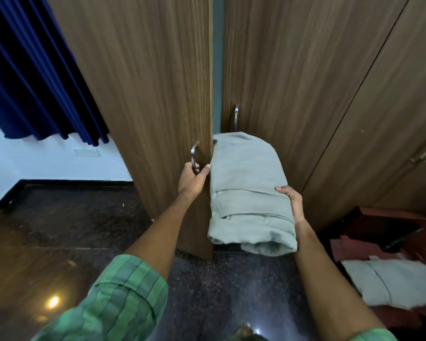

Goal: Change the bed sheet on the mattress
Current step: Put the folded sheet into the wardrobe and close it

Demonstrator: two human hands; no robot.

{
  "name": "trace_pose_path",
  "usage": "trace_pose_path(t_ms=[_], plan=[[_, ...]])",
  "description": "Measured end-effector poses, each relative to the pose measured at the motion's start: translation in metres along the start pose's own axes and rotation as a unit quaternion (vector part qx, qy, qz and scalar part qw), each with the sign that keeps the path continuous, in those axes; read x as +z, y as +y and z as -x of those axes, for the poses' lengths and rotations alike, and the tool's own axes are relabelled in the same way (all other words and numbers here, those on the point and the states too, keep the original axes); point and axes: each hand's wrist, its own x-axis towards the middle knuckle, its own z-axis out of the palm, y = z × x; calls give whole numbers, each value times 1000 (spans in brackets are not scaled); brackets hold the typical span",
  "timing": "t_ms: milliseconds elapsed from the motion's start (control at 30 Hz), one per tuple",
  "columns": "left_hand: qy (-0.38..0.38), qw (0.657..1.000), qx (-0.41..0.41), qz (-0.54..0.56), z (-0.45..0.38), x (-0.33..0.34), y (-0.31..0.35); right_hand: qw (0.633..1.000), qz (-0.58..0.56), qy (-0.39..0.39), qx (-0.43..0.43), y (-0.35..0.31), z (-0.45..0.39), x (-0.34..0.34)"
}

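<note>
Grey folded cloth bed sheet (250,195) gripped by right hand (294,205); beside it, left hand (191,179) grips curved metal door handle (194,157).

Green plaid shirt, sleeves (123,294) rolled up past forearms; both hands (191,177) and forearms bare.
</note>
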Motion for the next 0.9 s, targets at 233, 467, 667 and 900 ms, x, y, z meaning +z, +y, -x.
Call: trace_pose_path(t_ms=[233,467,667,900], plan=[[125,984,-48,-118,72,-39,-4,999,14,-37,13,36,1,2],[264,945,-62,-183,122,-89,-23,990,82,-92,74,69,7,48],[247,926,-268,-99,149,-107,-39,977,122,-137,110,88,3,82],[113,895,-292,318,139,-123,-51,971,115,-174,115,94,-2,111]])
